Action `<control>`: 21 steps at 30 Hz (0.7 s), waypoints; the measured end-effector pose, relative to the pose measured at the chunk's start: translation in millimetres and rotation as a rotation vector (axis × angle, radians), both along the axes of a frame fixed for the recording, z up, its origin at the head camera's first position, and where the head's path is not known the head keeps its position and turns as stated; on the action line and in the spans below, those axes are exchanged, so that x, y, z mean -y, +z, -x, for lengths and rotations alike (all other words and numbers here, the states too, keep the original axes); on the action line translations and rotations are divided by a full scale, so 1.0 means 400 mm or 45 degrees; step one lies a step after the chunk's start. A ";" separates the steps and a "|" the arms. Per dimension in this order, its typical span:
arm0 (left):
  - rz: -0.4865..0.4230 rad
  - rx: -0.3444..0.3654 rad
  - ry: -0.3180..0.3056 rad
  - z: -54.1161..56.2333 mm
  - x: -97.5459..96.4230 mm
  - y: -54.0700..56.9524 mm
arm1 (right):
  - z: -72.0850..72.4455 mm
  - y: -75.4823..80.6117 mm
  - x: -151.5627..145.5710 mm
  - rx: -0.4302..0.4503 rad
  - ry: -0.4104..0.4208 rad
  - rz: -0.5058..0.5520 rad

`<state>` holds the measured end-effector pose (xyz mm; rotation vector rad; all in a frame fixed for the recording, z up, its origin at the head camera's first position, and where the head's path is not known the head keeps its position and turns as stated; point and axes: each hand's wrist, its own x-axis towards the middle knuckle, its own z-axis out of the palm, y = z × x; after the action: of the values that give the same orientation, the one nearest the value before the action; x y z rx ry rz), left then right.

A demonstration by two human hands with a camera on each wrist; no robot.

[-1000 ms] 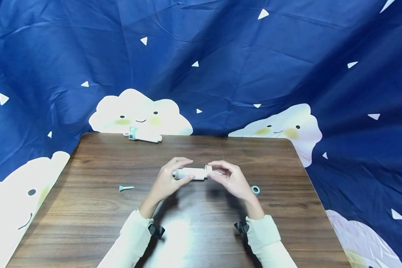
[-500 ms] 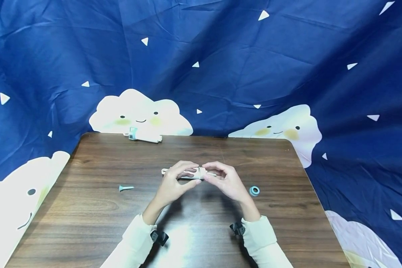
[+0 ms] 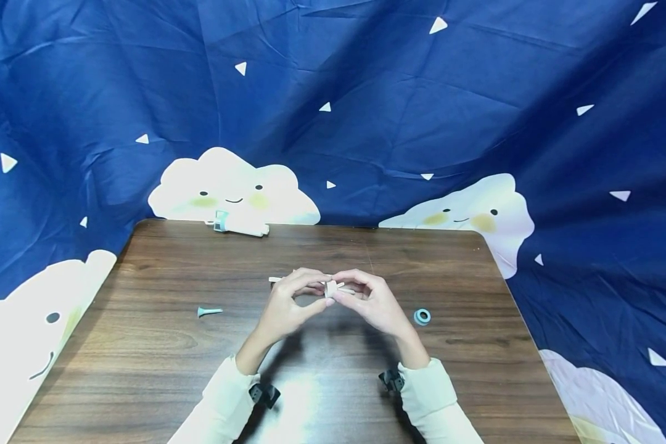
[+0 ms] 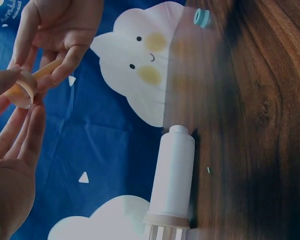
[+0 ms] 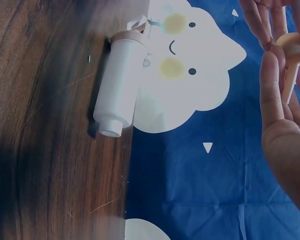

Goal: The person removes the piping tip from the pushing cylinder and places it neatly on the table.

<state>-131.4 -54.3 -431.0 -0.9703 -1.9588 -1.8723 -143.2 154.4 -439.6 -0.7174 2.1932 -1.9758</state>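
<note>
Between my two hands, over the middle of the table, is a small cream-coloured round cap (image 3: 331, 288) with a hollow rim and a thin stem. My left hand (image 3: 291, 305) pinches its rim between thumb and fingers. The fingers of my right hand (image 3: 372, 302) hold it from the other side, around the stem (image 5: 290, 82). Below the hands a white cylinder (image 4: 175, 175) lies on its side, with a narrow nozzle at one end and a beige collar at the other. In the head view my left hand hides most of that cylinder.
A second white cylinder with a pale blue end (image 3: 244, 227) lies along the table's back edge. On the left sits a small teal funnel-shaped piece (image 3: 208, 312), and a teal ring (image 3: 422, 316) is right of my right hand. Blue cloth (image 3: 333, 123) hangs behind the wooden table.
My left hand has moved right, from the white cylinder's left end to the cap. My right hand has shifted slightly left, and the cap has turned between the fingers.
</note>
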 end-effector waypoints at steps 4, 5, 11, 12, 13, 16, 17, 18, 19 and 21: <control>-0.012 -0.011 0.000 0.001 0.003 0.006 | 0.002 -0.006 -0.008 0.021 0.031 0.026; -0.015 -0.012 0.001 0.002 0.005 0.007 | 0.002 -0.008 -0.010 0.036 0.036 0.031; -0.060 -0.029 0.028 0.019 0.016 -0.017 | 0.002 -0.031 -0.025 0.127 0.042 -0.005; -0.067 -0.032 0.032 0.023 0.018 -0.026 | 0.002 -0.035 -0.026 0.122 0.036 -0.016; -0.073 -0.033 0.034 0.027 0.019 -0.035 | 0.003 -0.037 -0.027 0.110 0.026 -0.025; -0.075 -0.035 0.036 0.038 0.023 -0.058 | 0.005 -0.040 -0.030 0.064 -0.016 -0.014; -0.078 -0.032 0.031 0.040 0.025 -0.062 | 0.006 -0.039 -0.031 0.056 -0.033 -0.001; -0.079 -0.029 0.027 0.042 0.026 -0.064 | 0.007 -0.038 -0.032 0.048 -0.048 0.013; -0.079 -0.029 0.026 0.042 0.028 -0.066 | 0.008 -0.036 -0.033 0.047 -0.060 0.030; -0.084 -0.024 0.020 0.042 0.031 -0.067 | 0.010 -0.034 -0.034 0.040 -0.078 0.059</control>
<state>-148.4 -66.5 -457.8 -0.9476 -1.8762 -1.8995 -147.3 168.1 -453.0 -0.6270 2.1840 -2.0584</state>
